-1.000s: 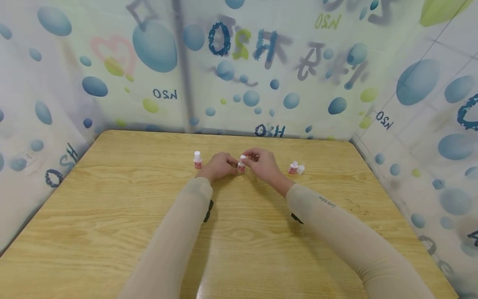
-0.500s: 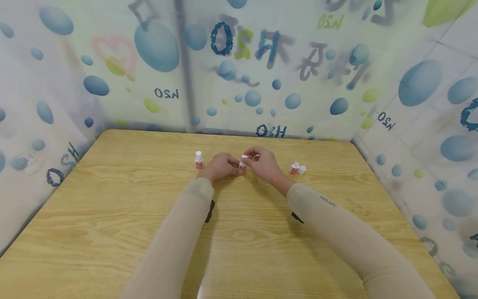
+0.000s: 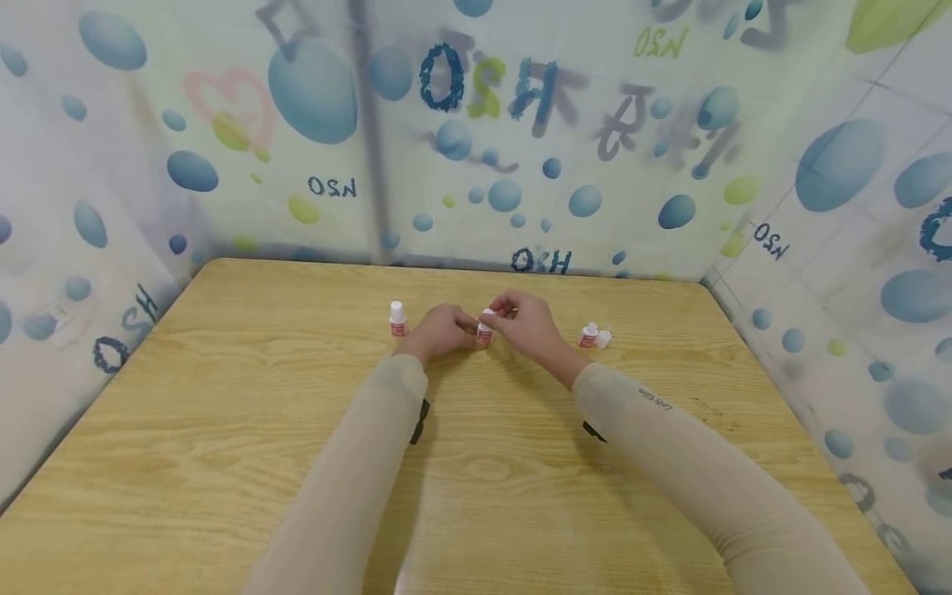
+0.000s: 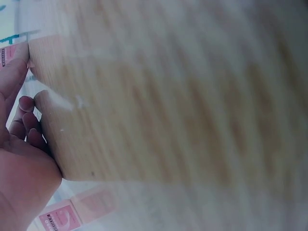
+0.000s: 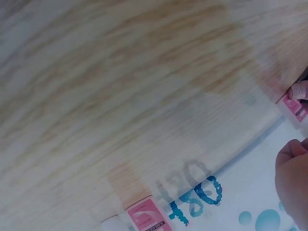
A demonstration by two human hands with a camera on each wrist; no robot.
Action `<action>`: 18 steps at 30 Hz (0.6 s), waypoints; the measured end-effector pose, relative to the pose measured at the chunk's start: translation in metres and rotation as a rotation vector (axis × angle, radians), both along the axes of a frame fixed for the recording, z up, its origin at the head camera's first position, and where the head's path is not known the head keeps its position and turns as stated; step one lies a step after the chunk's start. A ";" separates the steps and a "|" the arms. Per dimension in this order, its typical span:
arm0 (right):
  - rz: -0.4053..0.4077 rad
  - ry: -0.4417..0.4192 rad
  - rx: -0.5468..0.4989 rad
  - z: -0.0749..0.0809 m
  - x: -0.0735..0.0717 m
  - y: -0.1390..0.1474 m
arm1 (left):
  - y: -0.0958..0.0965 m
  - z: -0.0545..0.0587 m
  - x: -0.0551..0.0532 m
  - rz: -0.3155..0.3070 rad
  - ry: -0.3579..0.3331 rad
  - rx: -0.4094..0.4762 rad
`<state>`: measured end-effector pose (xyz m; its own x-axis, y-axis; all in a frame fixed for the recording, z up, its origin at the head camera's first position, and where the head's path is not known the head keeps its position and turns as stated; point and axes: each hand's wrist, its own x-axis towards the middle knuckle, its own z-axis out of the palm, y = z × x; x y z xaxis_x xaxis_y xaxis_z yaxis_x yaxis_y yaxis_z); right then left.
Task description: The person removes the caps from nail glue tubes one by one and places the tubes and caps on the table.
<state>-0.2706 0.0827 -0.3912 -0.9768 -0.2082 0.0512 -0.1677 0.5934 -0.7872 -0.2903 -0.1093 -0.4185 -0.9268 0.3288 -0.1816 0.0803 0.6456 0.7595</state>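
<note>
Between the two hands, a small white nail glue bottle [image 3: 485,334] with a pink label stands upright on the table. My left hand [image 3: 445,330] holds its body from the left, thumb and fingers at the label. From the right, my right hand [image 3: 526,324] pinches the white top with thumb and forefinger, partly covering it. In the right wrist view the held bottle [image 5: 296,109] shows at the right edge, beside the curled right hand [image 5: 294,178]. The left wrist view catches part of its pink label [image 4: 7,55] behind the left thumb.
A capped matching bottle [image 3: 397,320] stands left of the left hand. To the right, another bottle [image 3: 588,335] with a narrow white tip stands beside a loose white cap [image 3: 603,339]. The wooden table [image 3: 476,471] ends at a patterned wall sheet [image 3: 476,149] behind.
The right fingers have shifted slightly on the bottle's top, hiding more of it. Both hands keep their places at the bottle; the whole head view has drifted a little.
</note>
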 end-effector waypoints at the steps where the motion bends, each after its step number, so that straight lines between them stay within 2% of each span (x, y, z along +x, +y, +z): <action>1: 0.006 0.003 0.003 0.000 0.000 0.000 | 0.000 0.000 0.000 0.003 -0.003 0.003; 11: 0.068 0.016 0.014 0.002 0.001 0.003 | 0.000 0.003 0.004 0.018 -0.008 0.003; 18: 0.019 -0.006 -0.011 0.000 0.001 0.001 | 0.000 0.004 0.005 0.013 -0.007 -0.003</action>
<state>-0.2698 0.0838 -0.3913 -0.9729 -0.2265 0.0476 -0.1743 0.5815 -0.7946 -0.2848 -0.1094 -0.4149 -0.9298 0.3159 -0.1889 0.0665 0.6491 0.7578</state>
